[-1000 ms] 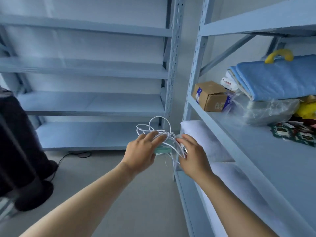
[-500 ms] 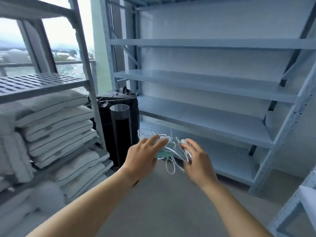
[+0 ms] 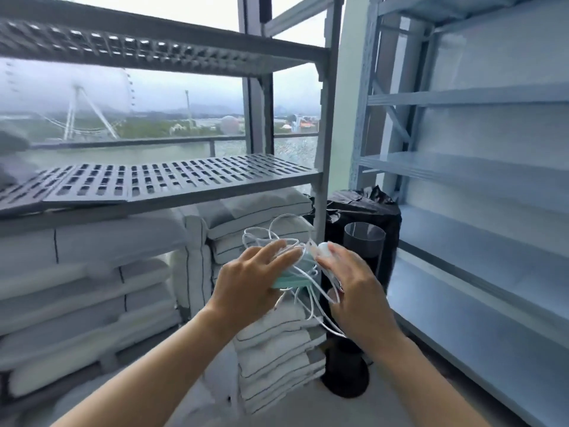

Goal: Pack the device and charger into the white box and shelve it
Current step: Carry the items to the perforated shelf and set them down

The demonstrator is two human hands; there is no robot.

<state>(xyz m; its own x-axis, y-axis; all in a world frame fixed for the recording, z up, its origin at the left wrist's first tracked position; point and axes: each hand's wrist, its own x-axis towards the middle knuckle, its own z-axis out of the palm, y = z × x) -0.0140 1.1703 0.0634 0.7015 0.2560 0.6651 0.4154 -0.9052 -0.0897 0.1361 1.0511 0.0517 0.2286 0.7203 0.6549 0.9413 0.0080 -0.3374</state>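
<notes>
Two bare hands were held up at mid-frame, close together but not touching each other.

1. Left hand (image 3: pixel 249 285): gripped one teal device (image 3: pixel 288 281). The fingers lay nearly straight across its top and the palm closed in from the side. The thumb was hidden.
2. Right hand (image 3: pixel 354 292): pinched one charger (image 3: pixel 324 249), a white rounded body, at the fingertips. The remaining fingers were loosely curled, with strands of cable passing between them.
3. Cable (image 3: pixel 278 234): one white tangle, looping above both hands and trailing below them. It crossed over the device. The number of loops could not be counted.

The device and charger were therefore both in hand, in the air, just beside each other.

Surroundings:
- One dark rack (image 3: pixel 184 177) stood ahead, with two perforated shelves visible.
- White folded cushions (image 3: pixel 271 343) were stacked beneath it and on the floor. Blur prevented an exact count.
- One black bin (image 3: pixel 363 208) stood behind the hands, with one dark cylinder (image 3: pixel 365 241) in front of it.
- One pale blue rack (image 3: pixel 477 167) stood to the right, showing at least four levels.
</notes>
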